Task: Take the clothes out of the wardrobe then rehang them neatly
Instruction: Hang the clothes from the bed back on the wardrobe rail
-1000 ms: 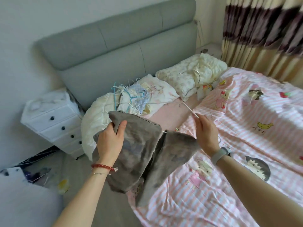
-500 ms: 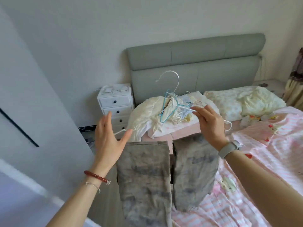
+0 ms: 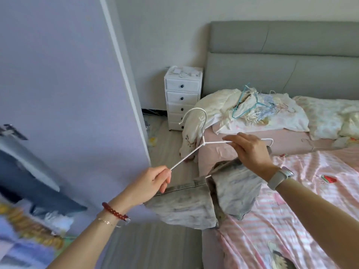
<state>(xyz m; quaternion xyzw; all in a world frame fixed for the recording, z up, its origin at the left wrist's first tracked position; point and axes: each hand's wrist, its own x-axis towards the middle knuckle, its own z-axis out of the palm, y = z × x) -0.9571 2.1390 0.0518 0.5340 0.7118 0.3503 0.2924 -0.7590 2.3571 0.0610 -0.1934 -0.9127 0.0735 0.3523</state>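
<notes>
Left hand [image 3: 153, 181] curled tight on the lower left end of a white wire hanger [image 3: 202, 142], thumb and fingers pinched around the wire where it slopes down from the neck. Right hand [image 3: 250, 150] closed over the hanger's right arm, fingertips pinching the wire just right of the neck, palm down. Hook up and curving left, above and between both hands. Grey washed-denim garment [image 3: 204, 199] draped over the hanger's bottom bar, hanging below both hands in two folds: one under the left fingers, nearly touching them, the other beneath the right wrist. Whether the right fingers also touch the cloth, cannot tell.

All held in the air over the near left edge of the bed [image 3: 291, 220], above the pink striped cover. Heap of pale clothes and loose hangers [image 3: 250, 107] up by the head end, against the grey headboard [image 3: 281, 61]. White drawer unit [image 3: 182, 98] beside the bed's far left corner. Lilac wardrobe door [image 3: 68, 84] at left.
</notes>
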